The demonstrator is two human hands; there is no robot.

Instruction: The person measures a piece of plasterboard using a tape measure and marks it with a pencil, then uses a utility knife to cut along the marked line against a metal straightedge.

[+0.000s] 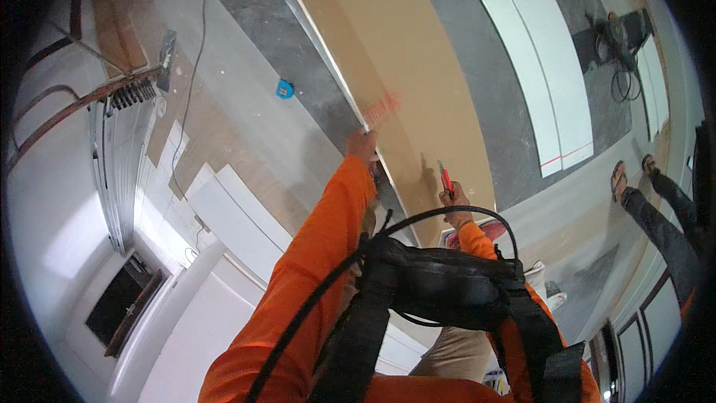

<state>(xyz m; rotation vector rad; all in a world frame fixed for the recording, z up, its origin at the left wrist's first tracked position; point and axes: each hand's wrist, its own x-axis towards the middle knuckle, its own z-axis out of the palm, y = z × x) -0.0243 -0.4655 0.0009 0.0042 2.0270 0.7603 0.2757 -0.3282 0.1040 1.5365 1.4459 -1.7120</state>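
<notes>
A long brown-faced plasterboard sheet [418, 45] with a pale edge stretches away in front of me, red printing on its face. My left hand [362, 146] is closed on its left edge, beside the printing; some fingers are hidden. My right hand [456, 201] is wrapped round a red utility knife [446, 179], its tip pointing away from me above the brown face. Whether the blade touches the sheet cannot be made out. A blue tape measure [284, 89] lies on the floor, left of the sheet.
White panels [541, 52] lie to the right, with a dark tool and coiled cable [615, 48] beyond. Another person's sandalled foot [618, 179] is at the right. Metal profiles [112, 172] and a thin cable [195, 67] are on the left, near cut white boards [235, 205].
</notes>
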